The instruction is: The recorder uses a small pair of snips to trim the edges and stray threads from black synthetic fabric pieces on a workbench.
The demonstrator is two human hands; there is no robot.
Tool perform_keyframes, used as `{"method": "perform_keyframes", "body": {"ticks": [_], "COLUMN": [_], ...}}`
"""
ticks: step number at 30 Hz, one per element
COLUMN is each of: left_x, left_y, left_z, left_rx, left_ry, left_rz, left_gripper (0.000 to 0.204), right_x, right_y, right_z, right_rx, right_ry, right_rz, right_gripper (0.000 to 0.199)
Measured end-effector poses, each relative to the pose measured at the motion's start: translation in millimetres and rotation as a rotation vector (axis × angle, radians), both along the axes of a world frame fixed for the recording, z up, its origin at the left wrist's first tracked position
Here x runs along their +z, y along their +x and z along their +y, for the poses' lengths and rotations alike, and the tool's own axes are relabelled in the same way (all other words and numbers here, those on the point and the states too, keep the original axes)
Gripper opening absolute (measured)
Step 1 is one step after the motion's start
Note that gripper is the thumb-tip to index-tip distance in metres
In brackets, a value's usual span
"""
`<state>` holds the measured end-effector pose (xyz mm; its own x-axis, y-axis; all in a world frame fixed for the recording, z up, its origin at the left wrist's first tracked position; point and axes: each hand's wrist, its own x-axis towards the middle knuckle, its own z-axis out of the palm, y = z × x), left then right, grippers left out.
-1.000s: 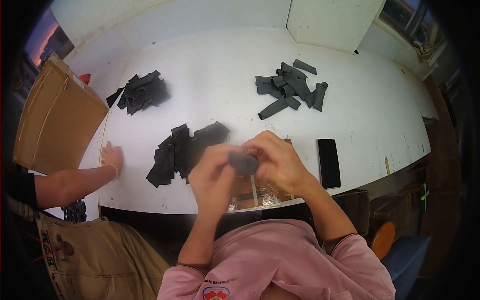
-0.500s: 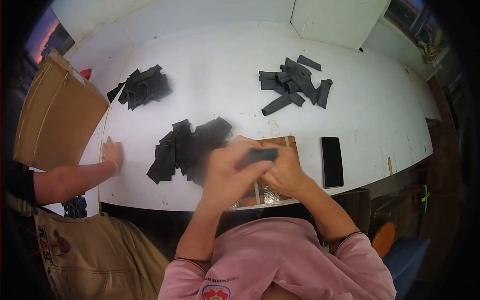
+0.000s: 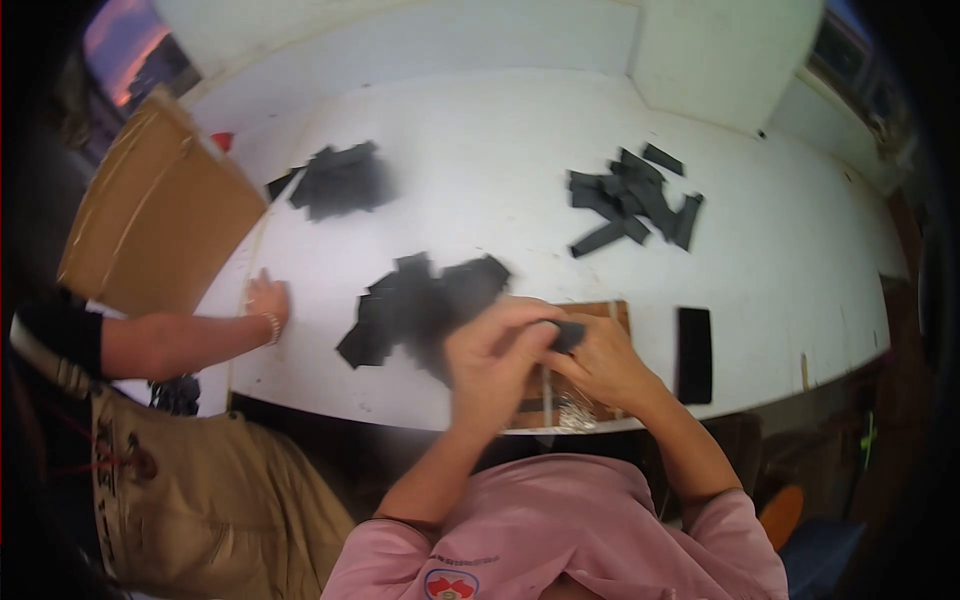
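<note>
Since half a second ago both hands have dropped slightly toward the bench's near edge. The left hand (image 3: 490, 365) and right hand (image 3: 605, 365) are together, fingers pinched on one small black strip (image 3: 568, 335) between them, above the wooden board (image 3: 600, 312). A black strip pile (image 3: 420, 305) lies just left of them
</note>
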<state>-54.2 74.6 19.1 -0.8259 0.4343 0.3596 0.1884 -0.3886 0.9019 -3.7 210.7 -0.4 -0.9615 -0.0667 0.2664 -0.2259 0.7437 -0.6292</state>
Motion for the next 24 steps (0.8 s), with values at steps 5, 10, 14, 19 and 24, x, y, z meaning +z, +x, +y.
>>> {"method": "perform_keyframes", "body": {"ticks": [5, 10, 14, 19, 24], "left_x": [1, -16, -18, -12, -7], "left_y": [-1, -8, -11, -12, -11], "left_z": [-5, -15, -9, -8, -8], "left_rx": [0.039, -0.034, -0.08, -0.229, -0.236], "left_ry": [0.221, 0.248, 0.125, 0.051, 0.086], "left_rz": [-0.19, -0.364, -0.254, -0.135, -0.189], "left_gripper": [0.01, 0.009, 0.013, 0.02, 0.013], "right_x": [24, -11, -15, -3, 12], "right_y": [5, -2, 2, 9, 17], "right_z": [0, -7, -12, -12, -21], "right_rx": [0.009, -0.027, -0.043, -0.133, -0.251], "right_ry": [0.018, 0.074, -0.043, -0.043, -0.333], "right_rz": [-0.018, 0.005, -0.002, -0.003, 0.043], "right_gripper": [0.024, 0.027, 0.028, 0.02, 0.013]}}
